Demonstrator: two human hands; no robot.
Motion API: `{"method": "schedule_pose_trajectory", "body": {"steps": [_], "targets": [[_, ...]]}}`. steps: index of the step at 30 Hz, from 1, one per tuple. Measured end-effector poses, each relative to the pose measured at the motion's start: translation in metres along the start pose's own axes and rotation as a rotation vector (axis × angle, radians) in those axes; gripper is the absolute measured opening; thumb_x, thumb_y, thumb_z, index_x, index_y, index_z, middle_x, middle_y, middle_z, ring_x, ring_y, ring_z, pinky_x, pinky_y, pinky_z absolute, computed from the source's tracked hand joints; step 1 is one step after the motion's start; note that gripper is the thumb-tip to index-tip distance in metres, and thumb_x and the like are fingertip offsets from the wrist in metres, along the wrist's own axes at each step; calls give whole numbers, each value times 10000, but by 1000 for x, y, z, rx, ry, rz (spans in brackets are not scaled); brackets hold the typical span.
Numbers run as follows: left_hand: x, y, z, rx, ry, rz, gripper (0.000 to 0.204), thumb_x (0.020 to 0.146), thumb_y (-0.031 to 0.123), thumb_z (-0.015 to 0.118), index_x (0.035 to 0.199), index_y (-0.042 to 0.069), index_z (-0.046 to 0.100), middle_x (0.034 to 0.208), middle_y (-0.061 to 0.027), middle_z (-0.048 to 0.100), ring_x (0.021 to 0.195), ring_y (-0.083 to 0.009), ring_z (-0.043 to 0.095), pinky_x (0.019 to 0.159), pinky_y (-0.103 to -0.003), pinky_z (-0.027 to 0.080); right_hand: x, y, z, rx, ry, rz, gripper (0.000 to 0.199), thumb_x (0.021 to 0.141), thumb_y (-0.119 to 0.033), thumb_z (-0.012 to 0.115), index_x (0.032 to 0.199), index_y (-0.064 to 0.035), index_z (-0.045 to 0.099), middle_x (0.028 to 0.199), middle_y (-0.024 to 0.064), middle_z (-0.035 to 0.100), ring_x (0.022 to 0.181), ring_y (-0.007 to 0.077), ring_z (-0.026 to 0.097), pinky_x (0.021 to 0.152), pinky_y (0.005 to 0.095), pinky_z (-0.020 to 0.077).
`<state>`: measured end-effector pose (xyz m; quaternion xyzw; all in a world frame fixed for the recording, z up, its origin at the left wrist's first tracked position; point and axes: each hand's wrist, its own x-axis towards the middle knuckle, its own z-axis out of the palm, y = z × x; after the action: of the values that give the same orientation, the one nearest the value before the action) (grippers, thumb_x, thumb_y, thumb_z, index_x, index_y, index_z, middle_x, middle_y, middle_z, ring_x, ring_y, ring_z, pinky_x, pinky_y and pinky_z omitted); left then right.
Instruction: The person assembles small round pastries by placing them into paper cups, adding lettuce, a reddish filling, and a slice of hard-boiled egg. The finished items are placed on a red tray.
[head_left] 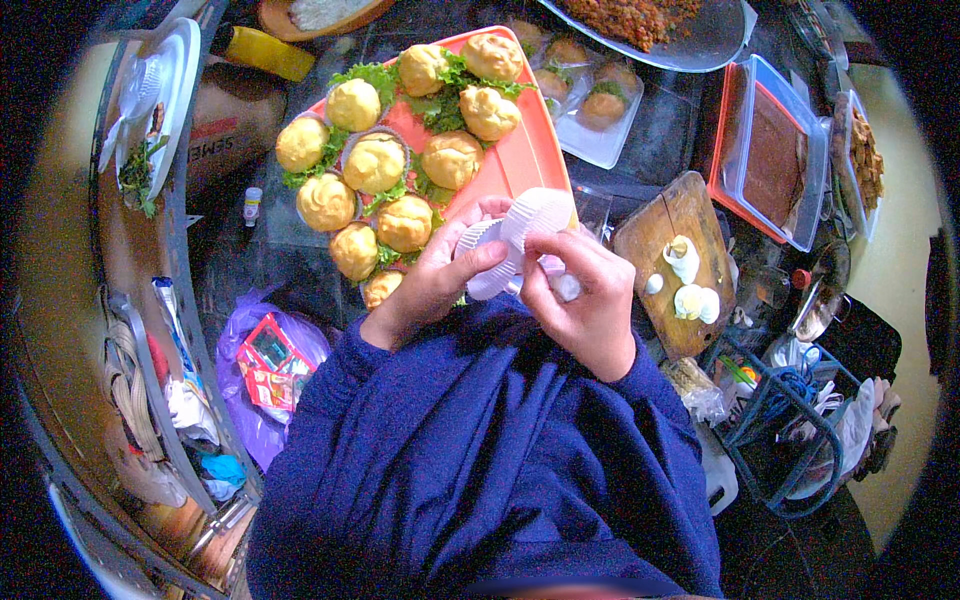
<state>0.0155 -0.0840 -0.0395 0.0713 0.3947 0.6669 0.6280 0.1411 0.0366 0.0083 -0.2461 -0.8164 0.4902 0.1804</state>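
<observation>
In front of my body, my left hand is closed on white pleated paper baking cups, thumb laid across them. My right hand pinches at the same cups from the other side; one cup is spread apart from the others between the hands. Just beyond lies an orange tray bearing several golden cream-puff-like buns over green lettuce. At least one bun sits in a paper cup. The tray's near right part is bare, beside the hands.
At right, a wooden cutting board carries egg pieces. Beyond it stand a brown-filled plastic container and a clear container of buns. A metal bowl holds reddish filling. A wire basket and purple bag flank me.
</observation>
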Motion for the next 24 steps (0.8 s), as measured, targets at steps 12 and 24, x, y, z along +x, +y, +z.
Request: {"method": "schedule_pose_trajectory", "body": {"steps": [12,24], "targets": [[2,-4,-8,45,-46,-44,467,853,320,698,1195,50,527,1109,-59,611,1044,-154,594,902,-302,491,-5,3,-6,-176,121,-95,266,723,-112,782,944,-77,639,840,108,666,741,275,679,623,352,544],[49,3,19,223,-77,8,583,801,289,692,1278,44,464,1194,-113,569,1079,-218,602,933,-362,516,-5,44,-32,-274,198,202,452,747,-148,755,1155,-30,601,869,113,543,798,235,569,721,349,483]]}}
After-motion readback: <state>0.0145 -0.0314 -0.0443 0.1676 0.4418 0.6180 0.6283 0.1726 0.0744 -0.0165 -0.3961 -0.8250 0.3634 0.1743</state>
